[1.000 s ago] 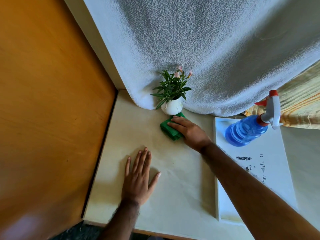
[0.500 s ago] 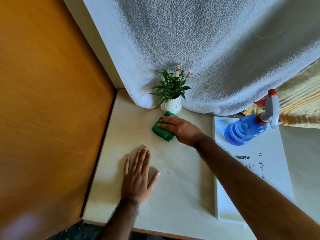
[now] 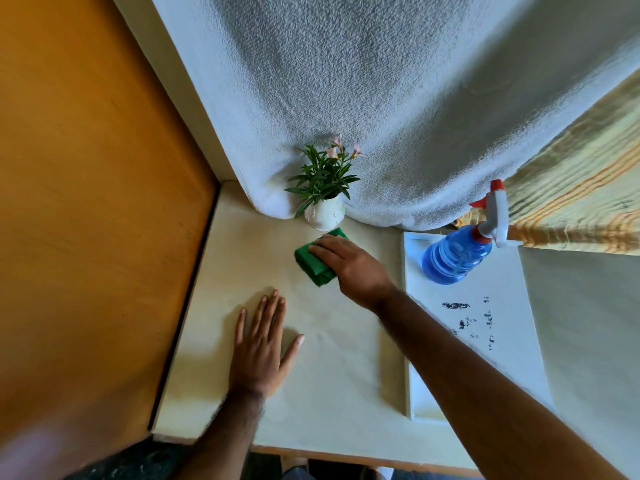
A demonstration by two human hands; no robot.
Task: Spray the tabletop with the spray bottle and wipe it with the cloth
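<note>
My right hand presses flat on a folded green cloth on the pale tabletop, just in front of the plant pot. Most of the cloth shows to the left of my fingers. My left hand lies flat on the tabletop nearer to me, fingers spread, holding nothing. The blue spray bottle with a white and red trigger head stands on the white tray at the right, apart from both hands.
A small white pot with a green flowering plant stands at the back, close to the cloth. A white towel hangs behind it. An orange wooden panel borders the table's left side. A striped cloth hangs at the right.
My right hand has slid the green cloth leftwards along the tabletop in front of the pot. My left hand has stayed flat in place.
</note>
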